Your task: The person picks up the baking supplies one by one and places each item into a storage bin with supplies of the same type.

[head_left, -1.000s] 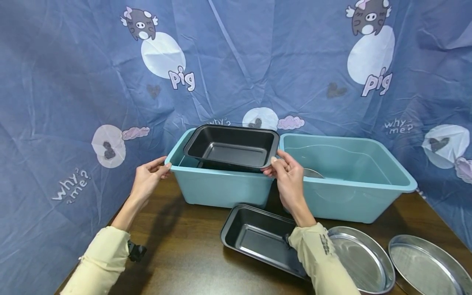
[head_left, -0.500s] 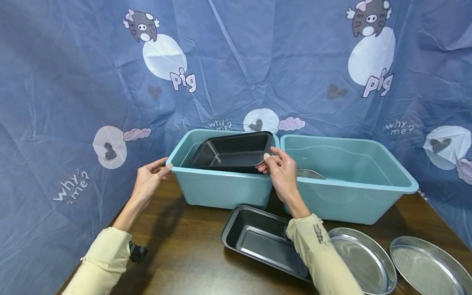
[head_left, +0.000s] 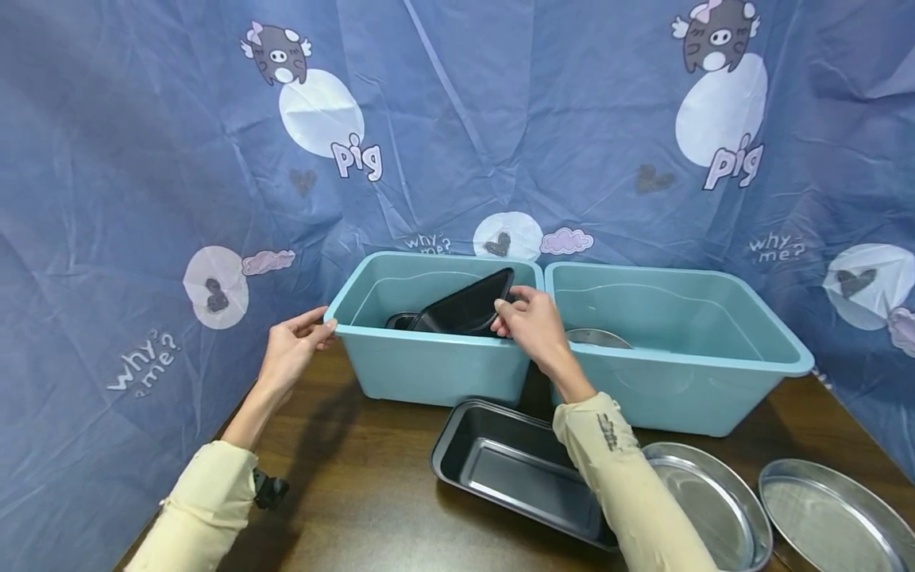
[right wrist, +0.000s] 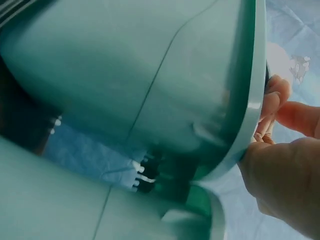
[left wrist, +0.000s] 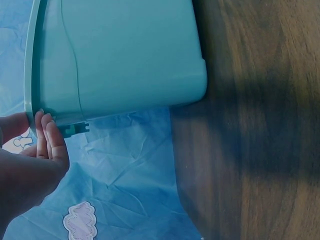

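Observation:
My right hand (head_left: pixel 527 322) pinches the right end of a black loaf pan (head_left: pixel 468 303), which tilts with its left end down inside the left teal bin (head_left: pixel 436 365). Part of another dark pan (head_left: pixel 401 320) shows beneath it at the bin's left. With thumb and fingers, my left hand (head_left: pixel 291 349) grips the front left corner of that bin's rim. In the left wrist view the left hand (left wrist: pixel 37 150) has its fingers under the rim and its thumb over it. The right wrist view has the right hand (right wrist: pixel 285 150) at the rim, the pan mostly hidden behind the bin wall.
A second teal bin (head_left: pixel 686 389) stands against the first on the right, with a round metal pan (head_left: pixel 599 338) inside. Another black loaf pan (head_left: pixel 529 477) lies on the wooden table (head_left: pixel 357 492) in front. Two round metal pans (head_left: pixel 708 500) sit at the front right.
The loaf pan has gone from nearly level above the left bin to steeply tilted, sinking into it. My right hand has moved down and left with it. My left hand stays on the rim.

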### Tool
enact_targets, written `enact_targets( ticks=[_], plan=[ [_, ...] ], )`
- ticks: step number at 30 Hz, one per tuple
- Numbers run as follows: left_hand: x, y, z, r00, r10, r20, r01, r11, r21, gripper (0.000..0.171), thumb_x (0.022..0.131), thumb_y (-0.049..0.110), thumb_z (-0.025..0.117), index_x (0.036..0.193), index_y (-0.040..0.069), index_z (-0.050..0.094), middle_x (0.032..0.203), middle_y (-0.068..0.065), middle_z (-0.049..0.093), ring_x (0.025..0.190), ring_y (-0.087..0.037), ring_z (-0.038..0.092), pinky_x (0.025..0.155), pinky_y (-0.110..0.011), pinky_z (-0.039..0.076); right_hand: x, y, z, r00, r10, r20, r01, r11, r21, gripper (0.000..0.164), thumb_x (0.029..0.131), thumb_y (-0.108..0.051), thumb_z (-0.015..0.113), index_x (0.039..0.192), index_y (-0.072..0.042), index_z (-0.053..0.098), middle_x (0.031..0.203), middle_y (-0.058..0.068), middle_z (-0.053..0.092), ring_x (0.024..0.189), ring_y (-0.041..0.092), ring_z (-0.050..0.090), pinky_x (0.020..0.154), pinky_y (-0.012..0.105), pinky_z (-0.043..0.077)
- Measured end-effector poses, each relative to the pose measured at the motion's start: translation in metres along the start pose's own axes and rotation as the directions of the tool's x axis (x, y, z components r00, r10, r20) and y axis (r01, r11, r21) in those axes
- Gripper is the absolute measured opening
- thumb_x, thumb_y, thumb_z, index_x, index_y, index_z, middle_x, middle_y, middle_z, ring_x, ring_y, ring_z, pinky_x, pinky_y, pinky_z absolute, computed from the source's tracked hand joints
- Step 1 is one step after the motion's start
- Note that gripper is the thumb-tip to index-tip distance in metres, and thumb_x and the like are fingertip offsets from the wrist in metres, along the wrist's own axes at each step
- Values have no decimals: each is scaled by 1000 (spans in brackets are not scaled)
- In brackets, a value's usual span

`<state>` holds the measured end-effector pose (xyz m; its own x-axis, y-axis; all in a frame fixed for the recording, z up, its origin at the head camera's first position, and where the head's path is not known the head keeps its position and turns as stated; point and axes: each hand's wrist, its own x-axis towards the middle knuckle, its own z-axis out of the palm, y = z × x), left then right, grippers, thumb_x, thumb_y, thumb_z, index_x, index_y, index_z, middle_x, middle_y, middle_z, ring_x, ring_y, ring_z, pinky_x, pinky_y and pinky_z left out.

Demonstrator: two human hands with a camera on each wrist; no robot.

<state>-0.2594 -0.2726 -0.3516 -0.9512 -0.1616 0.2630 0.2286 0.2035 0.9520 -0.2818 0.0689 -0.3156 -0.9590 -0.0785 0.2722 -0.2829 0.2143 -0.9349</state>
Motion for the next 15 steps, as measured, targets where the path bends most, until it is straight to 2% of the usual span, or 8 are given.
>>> enact_targets(
  ticks=[3,8,15],
  plan=[
    [0,1,0,1000,-7,2,7,1000,-4,50,102,6,64,144,-17,48,84,4,70,72,1,66,71,-15,56,-3,-1,-6,1000,-3,-11,3,1000,2,45,101,-5,60,141,13,52,72,6,69,58,7,63,61,18,54],
    [1,1,0,1000,-14,0,14,1000,1,51,102,6,64,145,-16,47,86,3,70,71,2,65,70,-15,56,-11,-3,-15,997,-78,-21,78,997,18,35,101,-4,62,133,9,61,75,10,71,64,13,67,65,22,57],
    [1,1,0,1000,-10,-8,10,1000,12,50,102,5,64,144,-17,48,84,4,69,71,2,64,70,-15,56,-29,-4,-26,991,-131,-34,131,991,0,30,101,-5,63,129,6,65,77,10,72,71,19,69,70,24,59]
  ],
)
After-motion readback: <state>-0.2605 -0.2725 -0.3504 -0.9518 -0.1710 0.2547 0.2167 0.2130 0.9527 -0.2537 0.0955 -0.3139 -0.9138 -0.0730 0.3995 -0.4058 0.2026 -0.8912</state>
